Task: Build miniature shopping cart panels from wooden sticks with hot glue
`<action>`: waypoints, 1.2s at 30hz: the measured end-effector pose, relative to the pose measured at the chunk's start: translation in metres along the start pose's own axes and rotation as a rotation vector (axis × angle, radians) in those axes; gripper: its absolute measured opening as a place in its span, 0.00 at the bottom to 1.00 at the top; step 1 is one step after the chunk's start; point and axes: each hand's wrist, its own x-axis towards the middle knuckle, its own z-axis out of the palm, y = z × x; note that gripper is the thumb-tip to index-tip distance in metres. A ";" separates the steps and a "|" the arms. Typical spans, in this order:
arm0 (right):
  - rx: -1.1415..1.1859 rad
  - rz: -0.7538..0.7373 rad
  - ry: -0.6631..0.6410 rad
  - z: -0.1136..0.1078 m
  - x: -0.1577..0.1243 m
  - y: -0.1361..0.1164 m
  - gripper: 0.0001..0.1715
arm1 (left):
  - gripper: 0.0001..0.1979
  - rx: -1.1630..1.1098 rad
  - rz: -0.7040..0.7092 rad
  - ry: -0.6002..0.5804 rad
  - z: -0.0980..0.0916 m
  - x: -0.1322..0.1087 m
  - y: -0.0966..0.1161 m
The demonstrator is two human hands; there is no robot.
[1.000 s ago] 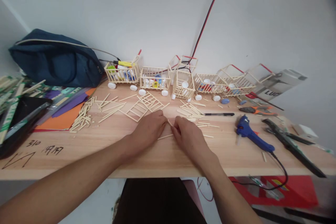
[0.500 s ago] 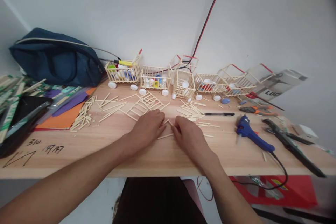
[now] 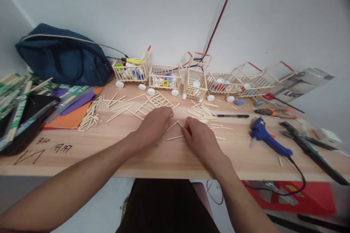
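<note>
In the middle of the table, my left hand (image 3: 155, 124) is closed, its fingers curled at one end of a thin wooden stick (image 3: 172, 125). My right hand (image 3: 201, 135) pinches a second short wooden stick (image 3: 180, 124). The far ends of these two sticks meet in a peak between my hands. Another loose stick (image 3: 175, 138) lies flat just in front, partly behind my right fingers. Beyond my left hand rest ladder-like stick frames (image 3: 149, 107). Fingertip contact is partly hidden.
Several small stick-built carts (image 3: 195, 85) with bottle-cap wheels line the wall. Cut sticks (image 3: 91, 116) are piled left, others (image 3: 202, 111) lie beside a black pen (image 3: 232, 116). Right are a blue glue gun (image 3: 269, 141), pliers (image 3: 276, 113) and a dark cutter (image 3: 308, 149). A blue bag (image 3: 65, 58) stands back left.
The view has shifted slightly. My left hand has drawn a little away from my right, and more of the two sticks meeting in a peak now shows between them.
</note>
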 end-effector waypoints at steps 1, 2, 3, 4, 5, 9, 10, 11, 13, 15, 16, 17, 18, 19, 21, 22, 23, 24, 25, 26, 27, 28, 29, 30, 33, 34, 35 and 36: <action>0.002 -0.003 0.006 0.001 0.000 0.001 0.07 | 0.13 -0.018 0.000 0.006 0.000 0.000 0.000; 0.006 -0.006 0.011 0.002 0.000 0.001 0.07 | 0.11 -0.034 0.012 0.006 0.000 0.000 0.000; 0.009 -0.008 0.014 0.002 0.000 0.002 0.07 | 0.11 -0.042 0.029 0.001 0.001 -0.001 0.000; 0.013 -0.010 0.017 0.003 0.000 0.002 0.07 | 0.10 -0.037 0.049 -0.008 0.002 -0.002 0.000; 0.017 -0.010 0.019 0.003 0.000 0.002 0.07 | 0.10 -0.019 0.067 -0.017 0.004 -0.003 0.000; 0.007 0.003 0.003 0.000 0.000 0.000 0.07 | 0.08 0.081 0.098 -0.021 0.009 -0.006 0.002; 0.002 0.004 -0.001 0.000 0.000 -0.001 0.08 | 0.08 0.097 0.102 -0.017 0.010 -0.006 0.003; -0.004 0.005 -0.002 0.000 0.000 -0.001 0.08 | 0.08 0.108 0.103 -0.014 0.011 -0.007 0.003; -0.015 0.002 -0.002 0.000 0.001 -0.002 0.08 | 0.08 0.127 0.094 -0.014 0.013 -0.007 0.005; -0.026 0.000 -0.002 0.000 0.000 -0.002 0.07 | 0.08 0.142 0.080 -0.010 0.014 -0.007 0.006; -0.031 0.000 -0.003 0.000 0.000 -0.002 0.07 | 0.07 0.146 0.073 -0.007 0.015 -0.007 0.006; -0.035 0.002 -0.005 0.000 0.000 -0.002 0.07 | 0.07 0.150 0.064 -0.003 0.016 -0.007 0.006; -0.037 0.003 -0.005 0.000 -0.001 -0.002 0.07 | 0.07 0.150 0.058 0.001 0.017 -0.006 0.006; -0.039 0.006 -0.006 -0.001 -0.001 -0.002 0.07 | 0.06 0.145 0.054 0.005 0.017 -0.006 0.006; -0.041 0.012 -0.013 -0.002 -0.001 -0.003 0.07 | 0.07 0.125 0.055 0.012 0.018 -0.005 0.005; -0.040 0.013 -0.016 -0.002 -0.001 -0.002 0.07 | 0.08 0.112 0.059 0.013 0.018 -0.005 0.005; -0.038 0.014 -0.019 -0.003 0.000 -0.002 0.07 | 0.09 0.099 0.059 0.014 0.017 -0.004 0.004; -0.036 0.013 -0.022 -0.003 0.000 -0.002 0.07 | 0.11 0.086 0.053 0.012 0.015 -0.003 0.003; -0.031 0.012 -0.025 -0.003 0.001 -0.001 0.07 | 0.12 0.072 0.042 0.003 0.013 -0.001 0.003; -0.024 0.012 -0.028 -0.003 0.003 0.000 0.07 | 0.13 0.052 0.030 -0.008 0.010 0.001 0.002; -0.015 0.010 -0.030 -0.003 0.004 0.001 0.07 | 0.13 0.025 0.018 -0.017 0.007 0.002 0.002; -0.005 0.006 -0.030 -0.003 0.005 0.002 0.08 | 0.14 -0.013 0.011 -0.022 0.004 0.004 0.001; 0.008 0.001 -0.030 -0.003 0.006 0.004 0.08 | 0.14 -0.056 0.002 -0.016 0.001 0.005 0.000; 0.023 -0.004 -0.028 -0.002 0.007 0.005 0.08 | 0.13 -0.096 -0.007 0.000 -0.001 0.006 0.000; 0.072 -0.011 -0.027 -0.002 0.009 0.010 0.09 | 0.11 -0.153 -0.034 0.040 -0.002 0.004 0.000; 0.084 -0.009 -0.025 -0.001 0.010 0.011 0.09 | 0.10 -0.143 -0.036 0.039 0.000 0.003 0.001; 0.093 -0.007 -0.022 -0.001 0.010 0.013 0.10 | 0.10 -0.120 -0.031 0.033 0.002 0.001 0.002; 0.098 -0.006 -0.018 -0.001 0.010 0.013 0.10 | 0.09 -0.087 -0.022 0.027 0.005 -0.001 0.002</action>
